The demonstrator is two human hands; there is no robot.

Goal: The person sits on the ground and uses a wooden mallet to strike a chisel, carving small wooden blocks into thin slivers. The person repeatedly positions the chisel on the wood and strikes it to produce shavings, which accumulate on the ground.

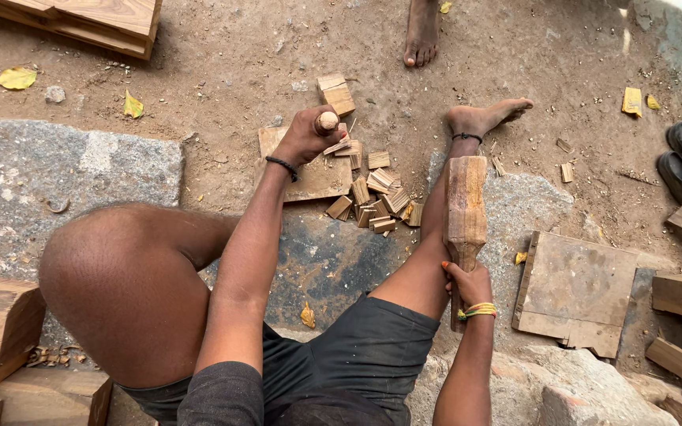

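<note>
Ground of bare dirt and flat stone lies under a seated person, knees spread. The left hand (307, 136) is fisted around a round-topped wooden handle (326, 121), seemingly a chisel, held upright over a flat board (315, 177); whatever its lower end touches is hidden behind the fist. The right hand (467, 284) is clenched on the thin grip of a mallet (465, 211), its long axis running away from the body along the right shin, heavy head toward the ankle. The mallet lies to the right of the handle and well apart from it. Small cut blocks (376, 201) are scattered between the 2 hands, just beside the board. A second person's foot (421, 31) stands beyond.
</note>
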